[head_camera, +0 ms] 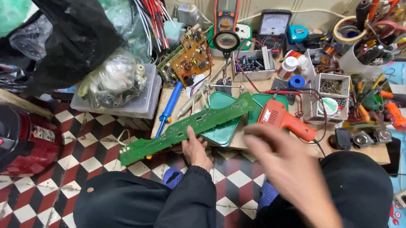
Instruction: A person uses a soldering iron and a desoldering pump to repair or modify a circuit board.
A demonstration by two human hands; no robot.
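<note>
While the left hand (195,151) clamps the long green circuit board (184,125) over the desk (244,142), the blurred right hand (286,168) hovers spread and empty at 5 o'clock; soldering gun (282,119) untouched.

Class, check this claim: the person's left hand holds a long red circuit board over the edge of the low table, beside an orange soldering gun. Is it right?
Not quite. In the head view the long circuit board in the left hand is green, not red. It does reach over the low table edge, beside the orange soldering gun.
</note>
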